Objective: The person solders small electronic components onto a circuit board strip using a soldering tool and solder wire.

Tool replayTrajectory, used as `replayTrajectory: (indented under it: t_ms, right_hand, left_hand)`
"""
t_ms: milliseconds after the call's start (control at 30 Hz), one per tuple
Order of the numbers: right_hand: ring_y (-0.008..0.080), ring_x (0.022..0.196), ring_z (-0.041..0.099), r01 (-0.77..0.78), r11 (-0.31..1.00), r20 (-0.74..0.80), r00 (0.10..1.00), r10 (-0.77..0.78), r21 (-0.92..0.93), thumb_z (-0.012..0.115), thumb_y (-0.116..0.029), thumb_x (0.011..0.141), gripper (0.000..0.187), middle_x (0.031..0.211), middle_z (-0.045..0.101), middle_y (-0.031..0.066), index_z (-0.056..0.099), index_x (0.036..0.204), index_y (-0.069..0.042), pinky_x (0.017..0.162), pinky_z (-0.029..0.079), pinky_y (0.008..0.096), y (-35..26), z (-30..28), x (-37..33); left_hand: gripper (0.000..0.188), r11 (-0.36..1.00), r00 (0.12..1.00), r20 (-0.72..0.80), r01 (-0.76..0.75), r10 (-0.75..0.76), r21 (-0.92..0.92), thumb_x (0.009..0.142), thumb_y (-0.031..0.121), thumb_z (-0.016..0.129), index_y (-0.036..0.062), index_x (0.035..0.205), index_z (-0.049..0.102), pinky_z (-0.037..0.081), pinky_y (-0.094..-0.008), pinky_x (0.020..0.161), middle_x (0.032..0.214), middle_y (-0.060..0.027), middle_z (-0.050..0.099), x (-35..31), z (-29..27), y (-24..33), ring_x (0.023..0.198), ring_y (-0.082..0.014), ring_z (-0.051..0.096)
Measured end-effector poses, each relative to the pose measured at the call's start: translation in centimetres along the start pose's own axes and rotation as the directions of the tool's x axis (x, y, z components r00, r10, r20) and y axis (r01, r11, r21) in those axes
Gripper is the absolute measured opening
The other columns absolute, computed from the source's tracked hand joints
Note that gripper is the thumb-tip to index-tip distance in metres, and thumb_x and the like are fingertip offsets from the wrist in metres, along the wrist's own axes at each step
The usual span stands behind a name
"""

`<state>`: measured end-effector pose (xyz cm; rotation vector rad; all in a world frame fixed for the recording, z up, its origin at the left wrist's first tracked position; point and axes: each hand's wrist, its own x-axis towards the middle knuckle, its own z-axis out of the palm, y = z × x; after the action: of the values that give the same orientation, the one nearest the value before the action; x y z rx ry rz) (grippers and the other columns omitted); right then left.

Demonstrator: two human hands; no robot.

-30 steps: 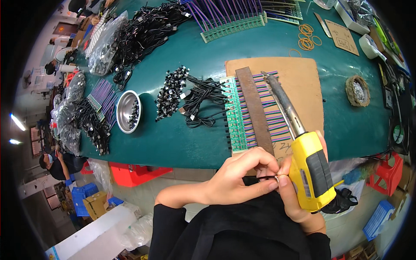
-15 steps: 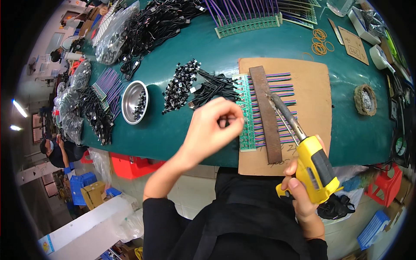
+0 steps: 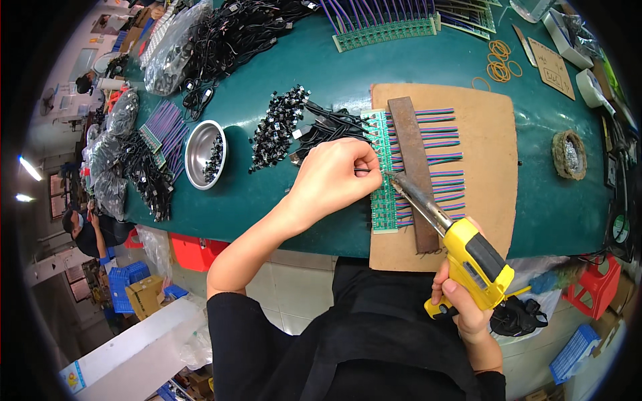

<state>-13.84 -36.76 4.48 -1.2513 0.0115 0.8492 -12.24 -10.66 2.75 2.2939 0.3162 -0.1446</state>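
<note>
My left hand (image 3: 334, 172) is closed in a pinch on a thin black cable (image 3: 362, 170) at the left edge of a green circuit board strip (image 3: 384, 212). In my right hand (image 3: 463, 304) is a yellow and black soldering gun (image 3: 476, 262). Its tip meets the board right beside my left fingertips; the exact contact point is too small to make out. A rusty flat metal bar (image 3: 416, 157) lies across the purple and black wires (image 3: 438, 144) that run right from the board. Under all this is a cardboard sheet (image 3: 491, 154).
Black cables with small connectors (image 3: 279, 123) lie left of the board, beside a steel bowl (image 3: 189, 160) of small black parts. More boards with wires (image 3: 388, 33) are at the back. Rubber bands (image 3: 498, 63) and a round holder with silvery filling (image 3: 569, 155) lie to the right.
The soldering gun has moved left and its tip has come from over the metal bar to the board. My left hand has shifted slightly right, with the black cable now showing in its pinch.
</note>
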Motion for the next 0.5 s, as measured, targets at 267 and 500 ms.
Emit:
replayTrajectory:
  t_ms: [267, 500]
  right_hand:
    - [0.0125, 0.058, 0.052, 0.013, 0.998, -0.008, 1.0, -0.014, -0.068, 0.053, -0.002, 0.078, 0.067, 0.079, 0.054, 0.0092, 0.025, 0.139, -0.001, 0.053, 0.045, 0.0237, -0.15, 0.15, -0.08]
    - [0.0087, 0.062, 0.052, -0.02, 0.999, 0.043, 0.999, 0.022, -0.036, 0.054, 0.001, 0.08, 0.072, 0.08, 0.056, 0.0075, 0.019, 0.142, -0.005, 0.054, 0.046, 0.0217, -0.23, -0.35, 0.12]
  left_hand:
    - [0.015, 0.999, 0.995, 0.094, 0.029, -0.033, 0.045, 0.064, 0.017, 0.062, 0.0029, 0.068, 0.064, 0.049, -0.0336, 0.059, 0.06, -0.0097, 0.062, 0.82, -0.62, 0.12, 0.06, -0.0249, 0.063]
    - [0.015, 0.996, 0.988, 0.139, 0.067, -0.074, 0.054, 0.064, 0.017, 0.062, 0.003, 0.067, 0.064, 0.049, -0.0335, 0.059, 0.06, -0.0094, 0.062, 1.09, -0.92, 0.48, 0.059, -0.0242, 0.063]
